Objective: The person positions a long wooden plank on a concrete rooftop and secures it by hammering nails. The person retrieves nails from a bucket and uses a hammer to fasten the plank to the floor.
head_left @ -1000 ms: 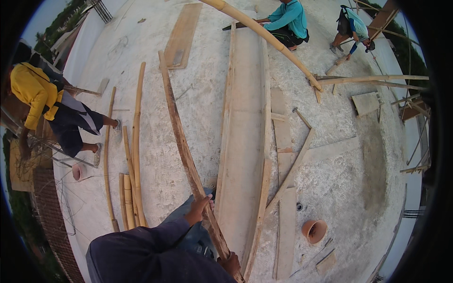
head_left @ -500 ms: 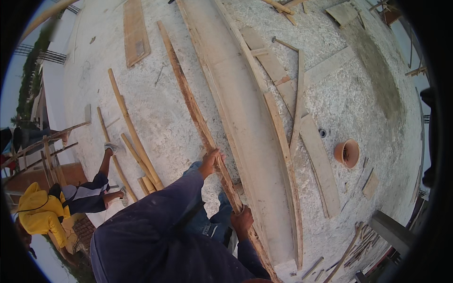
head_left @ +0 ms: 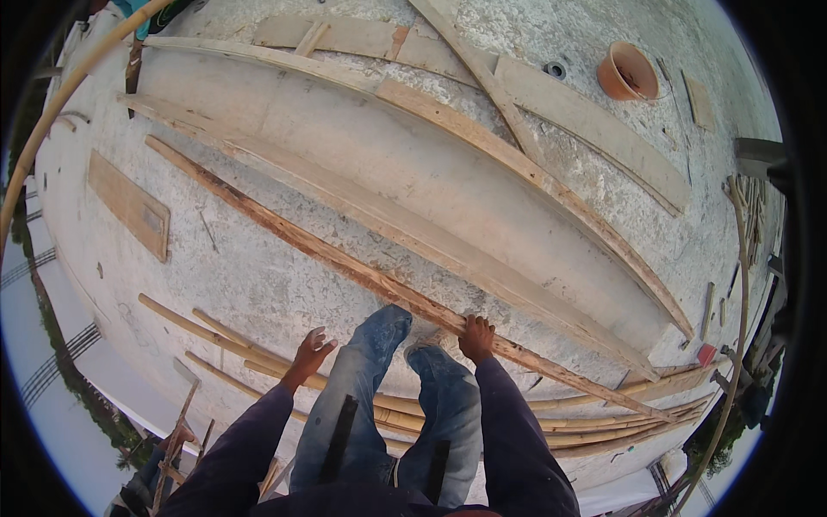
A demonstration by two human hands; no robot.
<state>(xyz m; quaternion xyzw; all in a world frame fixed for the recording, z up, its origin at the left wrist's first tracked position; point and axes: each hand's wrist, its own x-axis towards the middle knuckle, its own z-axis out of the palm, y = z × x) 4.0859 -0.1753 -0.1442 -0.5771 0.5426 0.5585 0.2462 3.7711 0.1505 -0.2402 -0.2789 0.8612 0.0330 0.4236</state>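
A long, rough, reddish-brown strip of timber (head_left: 353, 264) crosses in front of my legs, running from far left to near right. My right hand (head_left: 477, 338) is closed over it, the fingers wrapped on its upper edge. To the left of my knees, my left hand (head_left: 312, 351) hovers off the timber with its fingers apart and nothing in it. Just beyond the timber lies a long trough-like board form (head_left: 405, 164), its pale face bordered by wooden edges. A narrow plank (head_left: 482, 129) rests along its far edge.
Several bamboo poles (head_left: 181, 323) lie on the floor behind and beside my legs. A flat board (head_left: 129, 202) is at the left. Beyond the form are loose planks (head_left: 594, 129), a grey ring (head_left: 556, 71) and an orange bucket (head_left: 627, 71). A person's teal sleeve (head_left: 133, 13) shows far left.
My view has turned, so the timber and form now lie crosswise. My left hand has let go of the timber, while my right hand still grips it. The person in yellow is out of view.
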